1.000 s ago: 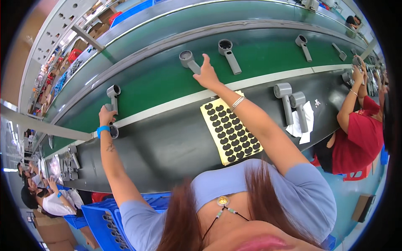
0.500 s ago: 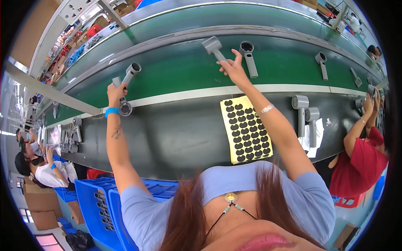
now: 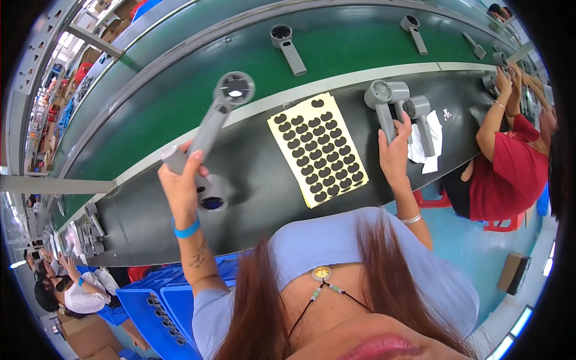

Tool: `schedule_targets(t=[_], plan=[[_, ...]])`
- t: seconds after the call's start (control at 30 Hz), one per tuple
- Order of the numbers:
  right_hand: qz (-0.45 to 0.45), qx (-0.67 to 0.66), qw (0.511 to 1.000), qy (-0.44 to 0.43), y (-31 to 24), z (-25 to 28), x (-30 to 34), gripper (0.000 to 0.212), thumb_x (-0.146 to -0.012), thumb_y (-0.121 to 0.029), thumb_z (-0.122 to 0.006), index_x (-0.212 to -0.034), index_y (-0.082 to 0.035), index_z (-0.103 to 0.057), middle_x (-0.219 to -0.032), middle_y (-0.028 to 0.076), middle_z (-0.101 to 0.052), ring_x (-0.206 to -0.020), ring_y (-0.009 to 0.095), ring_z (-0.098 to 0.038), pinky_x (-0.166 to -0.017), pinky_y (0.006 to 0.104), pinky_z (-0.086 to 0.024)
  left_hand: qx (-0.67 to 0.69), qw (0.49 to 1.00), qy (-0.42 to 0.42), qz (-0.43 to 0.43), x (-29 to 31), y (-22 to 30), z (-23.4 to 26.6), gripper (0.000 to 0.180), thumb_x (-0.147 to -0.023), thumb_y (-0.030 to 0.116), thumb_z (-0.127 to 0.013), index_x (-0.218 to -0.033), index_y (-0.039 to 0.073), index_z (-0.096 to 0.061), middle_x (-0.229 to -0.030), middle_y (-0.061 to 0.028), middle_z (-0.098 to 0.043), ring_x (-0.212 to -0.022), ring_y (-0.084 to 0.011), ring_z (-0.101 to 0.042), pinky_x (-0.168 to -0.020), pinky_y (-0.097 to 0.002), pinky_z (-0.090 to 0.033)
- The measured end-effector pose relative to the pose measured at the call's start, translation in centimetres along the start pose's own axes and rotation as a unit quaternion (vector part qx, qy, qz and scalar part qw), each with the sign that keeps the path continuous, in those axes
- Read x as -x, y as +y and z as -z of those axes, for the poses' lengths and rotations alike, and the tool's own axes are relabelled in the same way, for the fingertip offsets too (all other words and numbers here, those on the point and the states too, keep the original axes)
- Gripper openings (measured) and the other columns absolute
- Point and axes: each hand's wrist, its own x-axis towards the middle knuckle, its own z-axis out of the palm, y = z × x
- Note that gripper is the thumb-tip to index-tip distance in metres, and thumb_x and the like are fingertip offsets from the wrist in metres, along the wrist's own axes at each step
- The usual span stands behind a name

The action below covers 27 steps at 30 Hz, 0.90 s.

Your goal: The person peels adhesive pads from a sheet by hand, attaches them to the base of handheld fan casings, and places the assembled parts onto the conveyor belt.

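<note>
Shifted from green belt to black surface: right hand, curled round one grey fan. Left hand: closed around two further fans, also grey.

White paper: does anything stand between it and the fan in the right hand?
Yes, two others: the middle fan, partly hidden by the fan in the right hand, and the farther fan, lying on the white paper.

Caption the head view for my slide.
Left hand gripping two grey, round-headed handheld fans, right hand holding a third, over a black worktop with a yellow sheet of black stickers.
</note>
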Motion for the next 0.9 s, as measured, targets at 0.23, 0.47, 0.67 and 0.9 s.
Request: schedule_targets(t=[0.23,0.47,0.67,0.9], plan=[[0.050,-0.125,0.991,0.004,-3.5,1.3,0.6,0.071,-0.092,-0.017,-0.060,-0.143,0.000,-0.015,-0.129,0.019,-0.047,-0.117,0.027,-0.050,-0.101,0.0384,-0.036,-0.025,0.993,-0.098,-0.054,5.0,1.1,-8.8,0.030,-0.079,0.010,-0.072,-0.104,-0.005,-0.065,-0.079,-0.0065,-0.065,-0.061,-0.0096,-0.060,-0.057,-0.0263,-0.049],[-0.072,-0.518,0.843,-0.123,-10.6,2.0,-2.0,0.089,-0.087,-0.004,-0.062,-0.145,-0.011,0.005,-0.141,0.025,-0.023,-0.105,0.025,-0.057,-0.079,0.0333,-0.054,-0.099,0.932,-0.116,-0.330,9.4,2.1,-17.2,0.031,-0.075,0.008,-0.077,-0.099,-0.006,-0.064,-0.077,-0.0109,-0.061,-0.066,-0.0180,-0.061,-0.059,-0.0305,-0.048],[0.092,-0.272,0.956,-0.064,-6.8,1.9,-5.2,0.090,-0.078,0.004,-0.061,-0.146,-0.007,-0.003,-0.146,0.022,-0.020,-0.131,0.034,-0.038,-0.094,0.0439,-0.048,-0.084,0.947,-0.224,-0.216,8.4,2.3,-17.9,0.032,-0.075,0.007,-0.077,-0.102,-0.004,-0.065,-0.088,-0.0094,-0.070,-0.077,-0.0112,-0.065,-0.070,-0.0263,-0.053],[0.127,-0.141,0.969,-0.155,0.1,0.2,-3.3,0.081,-0.080,0.001,-0.061,-0.145,-0.002,-0.013,-0.147,0.019,-0.027,-0.133,0.033,-0.036,-0.104,0.0398,-0.039,-0.102,0.978,-0.122,-0.134,1.5,1.5,-13.0,0.028,-0.084,0.010,-0.070,-0.106,-0.004,-0.060,-0.090,-0.0077,-0.067,-0.065,-0.0083,-0.059,-0.054,-0.0218,-0.048]])
